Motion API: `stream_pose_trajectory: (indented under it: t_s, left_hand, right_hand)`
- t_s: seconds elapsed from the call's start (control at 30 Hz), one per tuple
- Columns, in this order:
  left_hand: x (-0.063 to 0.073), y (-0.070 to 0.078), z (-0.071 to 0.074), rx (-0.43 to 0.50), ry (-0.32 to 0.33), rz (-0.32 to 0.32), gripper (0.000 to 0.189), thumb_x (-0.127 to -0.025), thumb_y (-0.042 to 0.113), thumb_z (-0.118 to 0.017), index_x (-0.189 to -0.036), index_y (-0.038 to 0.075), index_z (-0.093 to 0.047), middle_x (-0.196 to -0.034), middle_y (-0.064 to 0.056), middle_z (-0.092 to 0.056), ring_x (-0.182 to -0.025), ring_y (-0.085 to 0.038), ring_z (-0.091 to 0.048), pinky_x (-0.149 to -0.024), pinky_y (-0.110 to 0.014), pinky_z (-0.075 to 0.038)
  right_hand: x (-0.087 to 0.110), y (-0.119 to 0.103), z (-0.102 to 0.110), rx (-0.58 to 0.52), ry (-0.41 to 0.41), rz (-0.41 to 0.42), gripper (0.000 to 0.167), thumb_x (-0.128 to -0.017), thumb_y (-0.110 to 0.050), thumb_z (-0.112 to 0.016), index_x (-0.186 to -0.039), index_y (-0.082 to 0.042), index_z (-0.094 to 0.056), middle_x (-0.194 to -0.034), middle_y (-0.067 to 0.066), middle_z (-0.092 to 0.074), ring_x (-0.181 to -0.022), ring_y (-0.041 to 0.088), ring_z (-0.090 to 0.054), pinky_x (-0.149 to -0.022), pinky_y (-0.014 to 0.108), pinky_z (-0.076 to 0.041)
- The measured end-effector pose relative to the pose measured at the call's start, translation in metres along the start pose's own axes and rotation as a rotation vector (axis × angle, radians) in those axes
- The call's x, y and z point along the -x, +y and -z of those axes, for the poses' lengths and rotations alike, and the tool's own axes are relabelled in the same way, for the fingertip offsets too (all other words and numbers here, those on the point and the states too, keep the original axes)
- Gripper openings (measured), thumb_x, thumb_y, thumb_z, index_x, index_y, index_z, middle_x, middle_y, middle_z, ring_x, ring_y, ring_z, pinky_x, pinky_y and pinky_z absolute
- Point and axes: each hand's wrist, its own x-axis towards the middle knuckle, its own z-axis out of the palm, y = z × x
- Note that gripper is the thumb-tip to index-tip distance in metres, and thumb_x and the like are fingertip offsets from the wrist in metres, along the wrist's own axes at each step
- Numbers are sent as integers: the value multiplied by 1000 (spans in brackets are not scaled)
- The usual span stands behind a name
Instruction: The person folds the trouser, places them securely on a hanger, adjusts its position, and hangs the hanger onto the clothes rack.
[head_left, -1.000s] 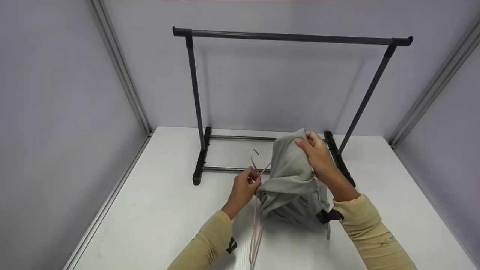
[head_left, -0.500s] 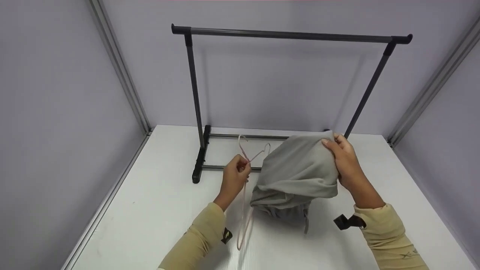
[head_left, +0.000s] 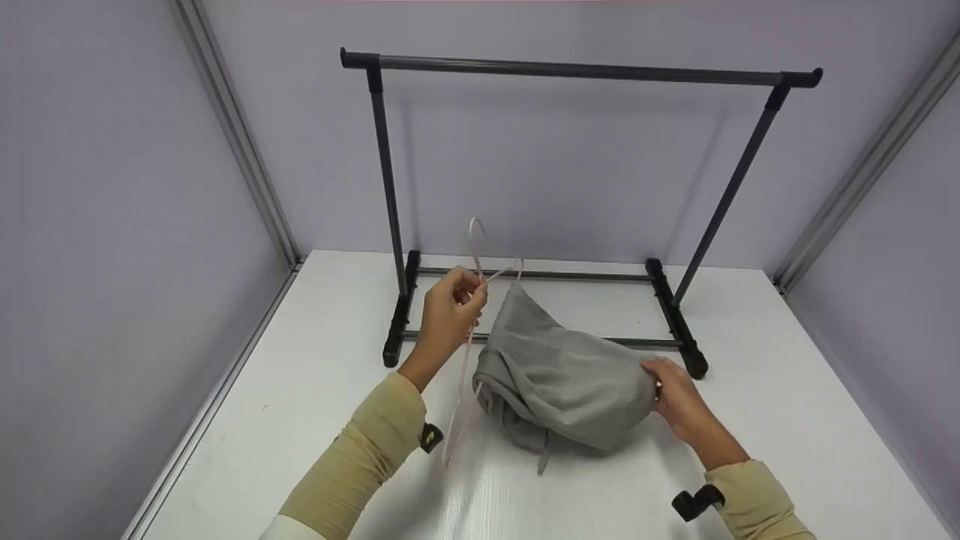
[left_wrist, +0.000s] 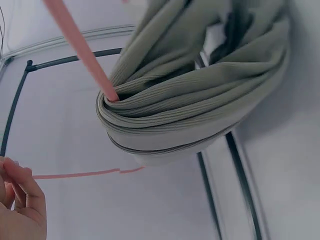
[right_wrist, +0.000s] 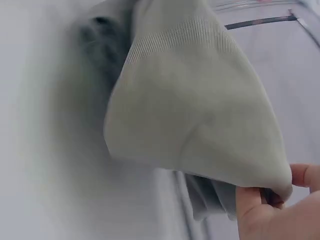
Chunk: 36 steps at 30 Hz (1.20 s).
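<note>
My left hand (head_left: 452, 304) pinches a thin pink clothes hanger (head_left: 478, 261) just under its hook, which points up. One end of the hanger sits inside a grey garment (head_left: 570, 367), and a notched tip of it sticks out at the garment's upper corner. With thumb and fingers, my right hand (head_left: 679, 397) grips the garment's right-hand edge and holds it out sideways. In the left wrist view the pink bar (left_wrist: 82, 47) enters the bunched, ribbed opening of the fabric (left_wrist: 170, 112). The right wrist view shows a smooth panel (right_wrist: 195, 110) below a ribbed band.
A dark metal clothes rack (head_left: 577, 70) stands behind the hands, its base bars (head_left: 652, 343) partly covered by the garment. White table (head_left: 300, 420) lies beneath. Grey wall panels (head_left: 120, 225) close in the back and both sides.
My left hand has risen and shifted left with the hanger. The garment has slid further along the hanger's end and stretched out to the right, while my right hand has come down with its edge.
</note>
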Motion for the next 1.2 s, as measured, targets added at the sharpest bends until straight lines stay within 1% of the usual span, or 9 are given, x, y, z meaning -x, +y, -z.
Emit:
stream_pose_trajectory:
  t_s: [0.13,0.23,0.33,0.43,0.57,0.7,0.97,1.07,1.2]
  left_hand:
    - [-13,4,2,-18,-21,-23,7,-90,9,-60,-90,2,-62,-78,-5,-61,-53,-18,-54,-46,-25,-48]
    - [-19,14,3,-33,-31,-32,7,-90,11,-60,-89,5,-63,-75,-2,-60,-54,-16,-54,-46,-28,-49]
    - [-23,26,1,-42,-53,-38,6,-90,11,-59,-88,6,-63,-73,-1,-59,-55,-14,-53,-46,-29,-48]
    - [-26,36,-1,-43,-86,-49,6,-90,10,-59,-89,6,-62,-74,0,-59,-54,-13,-52,-45,-29,-47]
    - [-31,44,-5,-38,-116,-67,6,-91,9,-58,-90,5,-62,-74,-1,-59,-53,-13,-51,-45,-28,-47]
    - [-33,48,-14,-40,-130,-83,5,-91,9,-58,-90,6,-62,-75,0,-58,-54,-13,-51,-45,-27,-46]
    - [-33,49,-25,-91,-181,-151,6,-92,9,-56,-91,6,-62,-77,3,-59,-53,-10,-49,-45,-24,-43]
    - [-33,48,-25,-93,-172,-146,6,-92,8,-56,-91,6,-62,-76,2,-59,-52,-10,-49,-44,-23,-42]
    - [-33,47,-27,-83,-183,-135,6,-92,8,-56,-91,6,-61,-77,2,-59,-54,-10,-50,-45,-24,-43]
  right_hand:
    - [-4,30,-13,44,-11,-72,28,-97,-24,-47,-114,-2,-42,-109,10,-46,-90,19,-53,-73,32,-48]
    - [-4,40,-25,162,0,-59,38,-96,-20,-47,-126,0,-34,-118,18,-46,-98,26,-56,-79,37,-48]
    - [0,37,-45,348,8,82,40,-96,-17,-50,-130,-1,-37,-125,20,-46,-108,29,-52,-87,40,-45]
    - [21,10,-80,466,-30,276,30,-95,-15,-53,-123,-3,-50,-121,14,-52,-111,26,-50,-89,39,-42]
    - [43,-29,-134,456,-140,493,25,-95,-18,-55,-118,-7,-57,-112,4,-59,-105,19,-54,-86,37,-44]
    - [34,-43,-165,457,-151,598,31,-93,-28,-58,-120,-12,-56,-109,1,-60,-99,14,-56,-83,37,-45]
    - [33,-59,-184,516,-83,688,18,-91,-23,-61,-105,-11,-64,-92,-1,-62,-82,13,-58,-70,32,-49]
    - [37,-59,-187,590,-105,805,14,-92,-22,-60,-103,-14,-64,-95,-4,-60,-84,10,-57,-70,29,-49]
    - [42,-55,-186,716,-174,1037,9,-91,-18,-61,-99,-14,-64,-96,-6,-58,-86,7,-57,-71,26,-49]
